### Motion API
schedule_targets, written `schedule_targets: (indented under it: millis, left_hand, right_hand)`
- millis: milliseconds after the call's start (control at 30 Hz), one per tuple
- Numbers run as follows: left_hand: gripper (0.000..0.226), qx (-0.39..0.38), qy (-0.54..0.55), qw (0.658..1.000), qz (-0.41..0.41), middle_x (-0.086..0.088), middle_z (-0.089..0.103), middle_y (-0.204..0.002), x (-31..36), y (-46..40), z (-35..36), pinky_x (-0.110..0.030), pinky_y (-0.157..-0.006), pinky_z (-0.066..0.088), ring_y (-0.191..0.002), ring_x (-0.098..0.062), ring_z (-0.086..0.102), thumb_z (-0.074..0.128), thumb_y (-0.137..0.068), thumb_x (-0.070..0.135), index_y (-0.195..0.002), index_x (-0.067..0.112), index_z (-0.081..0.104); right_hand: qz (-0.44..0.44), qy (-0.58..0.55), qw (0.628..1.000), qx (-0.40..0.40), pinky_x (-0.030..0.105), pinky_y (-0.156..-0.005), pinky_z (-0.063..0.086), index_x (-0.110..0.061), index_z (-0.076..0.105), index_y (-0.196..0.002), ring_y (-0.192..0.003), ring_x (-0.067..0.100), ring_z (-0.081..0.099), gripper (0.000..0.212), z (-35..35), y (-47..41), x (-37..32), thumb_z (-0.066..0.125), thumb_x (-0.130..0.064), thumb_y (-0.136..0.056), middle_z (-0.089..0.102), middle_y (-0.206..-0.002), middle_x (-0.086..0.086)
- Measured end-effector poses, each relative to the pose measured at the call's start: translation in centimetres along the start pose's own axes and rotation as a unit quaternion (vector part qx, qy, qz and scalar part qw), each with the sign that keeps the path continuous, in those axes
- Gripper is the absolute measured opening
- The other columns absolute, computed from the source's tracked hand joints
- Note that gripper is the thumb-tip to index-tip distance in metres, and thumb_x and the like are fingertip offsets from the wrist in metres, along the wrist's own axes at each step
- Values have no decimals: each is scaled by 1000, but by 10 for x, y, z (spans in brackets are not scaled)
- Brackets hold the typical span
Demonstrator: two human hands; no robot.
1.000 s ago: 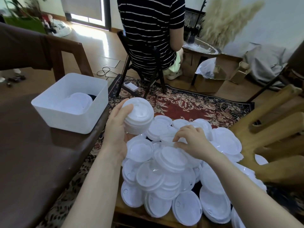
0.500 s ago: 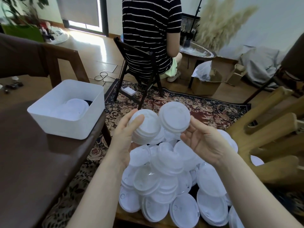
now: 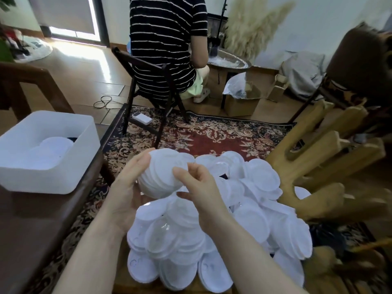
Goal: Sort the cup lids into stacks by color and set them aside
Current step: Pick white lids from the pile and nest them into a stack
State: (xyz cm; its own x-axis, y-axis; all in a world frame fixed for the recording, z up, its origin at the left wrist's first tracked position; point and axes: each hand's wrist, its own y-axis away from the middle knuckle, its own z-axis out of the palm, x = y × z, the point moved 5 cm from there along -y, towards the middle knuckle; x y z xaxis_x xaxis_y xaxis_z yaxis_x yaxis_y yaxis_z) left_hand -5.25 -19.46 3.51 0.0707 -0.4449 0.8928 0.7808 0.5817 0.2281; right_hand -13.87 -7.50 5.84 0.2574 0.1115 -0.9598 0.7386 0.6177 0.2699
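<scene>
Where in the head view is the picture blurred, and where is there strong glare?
Head view: the wooden pieces at the right edge are smeared by motion blur; sunlight glares on the floor near the doorway; the white lid stack is washed out, with little detail.
</scene>
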Motion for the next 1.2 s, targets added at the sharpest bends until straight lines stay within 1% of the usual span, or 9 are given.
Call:
schedule_targets:
  millis: [267, 400, 467, 567, 667, 800, 1033, 1133, 1200]
  left_hand:
    - [46, 3, -26, 1000, 7, -5, 73, -118, -5, -3, 16, -43, -83, 59, -103, -24, 71, 68, -78, 47, -120, 29, 69]
    - [38, 83, 27, 996, 25, -5, 73, -115, -7, -5, 10, -47, -85, 54, -106, -30, 67, 74, -66, 39, -103, 33, 75]
    - [53, 108, 45, 993, 17, -4, 71, -121, -8, -7, 5, -55, -98, 49, -118, -34, 63, 76, -56, 47, -107, 34, 74]
    - [57, 144, 70, 987, -3, -4, 70, -122, -10, -9, -3, -63, -103, 43, -121, -35, 62, 76, -49, 51, -104, 35, 75]
    - [58, 167, 91, 982, -22, -5, 71, -122, -10, -9, -6, -61, -105, 43, -119, -34, 63, 77, -51, 50, -106, 31, 75]
    - [35, 184, 91, 978, -26, -4, 68, -123, -10, -12, -14, -41, -95, 48, -108, -23, 62, 69, -85, 36, -118, 23, 70]
    - [39, 171, 135, 975, -52, -6, 62, -123, -8, -15, -20, -38, -82, 51, -108, -23, 58, 65, -89, 32, -127, 21, 66]
    - [40, 158, 122, 979, -53, -3, 64, -126, -8, -15, -19, -39, -85, 51, -111, -22, 58, 66, -87, 31, -127, 25, 67]
    - [41, 145, 114, 981, -57, -3, 64, -129, -9, -14, -17, -42, -89, 51, -115, -22, 59, 67, -86, 30, -127, 28, 67]
  right_hand:
    - [-61, 24, 998, -15, 10, -65, 47, -25, 58, -121, -87, 1, 62, 33, -4, -4, 2, 69, -22, -90, 64, -113, -3]
    - [-82, 83, 992, -49, 11, -71, 48, -24, 63, -117, -87, -3, 63, 27, -19, -14, -14, 68, -28, -90, 67, -101, -11]
    - [-114, 147, 982, 26, 14, -79, 47, -22, 62, -117, -101, 4, 61, 31, -52, -35, -25, 68, -35, -89, 65, -107, -9]
    - [-113, 326, 931, 115, 29, -94, 43, -22, 53, -128, -120, 14, 50, 49, -102, -75, -26, 71, -39, -86, 57, -123, -5]
    - [-30, 457, 885, 80, 41, -100, 42, -21, 43, -140, -130, 24, 41, 66, -122, -110, -7, 71, -40, -83, 48, -136, 3]
    - [60, 485, 873, 17, 45, -111, 35, -24, 32, -149, -137, 25, 37, 89, -118, -130, 23, 75, -50, -76, 38, -150, 6]
    - [83, 495, 865, -4, 42, -114, 29, -24, 33, -148, -139, 24, 35, 85, -113, -140, 30, 76, -48, -78, 38, -151, 2]
    - [23, 546, 836, 44, 43, -113, 24, -32, 39, -143, -137, 23, 36, 75, -112, -132, 11, 72, -52, -79, 46, -145, -2]
    - [-86, 510, 853, 73, 41, -111, 23, -32, 43, -141, -136, 19, 36, 73, -104, -119, -7, 75, -48, -77, 48, -143, -6]
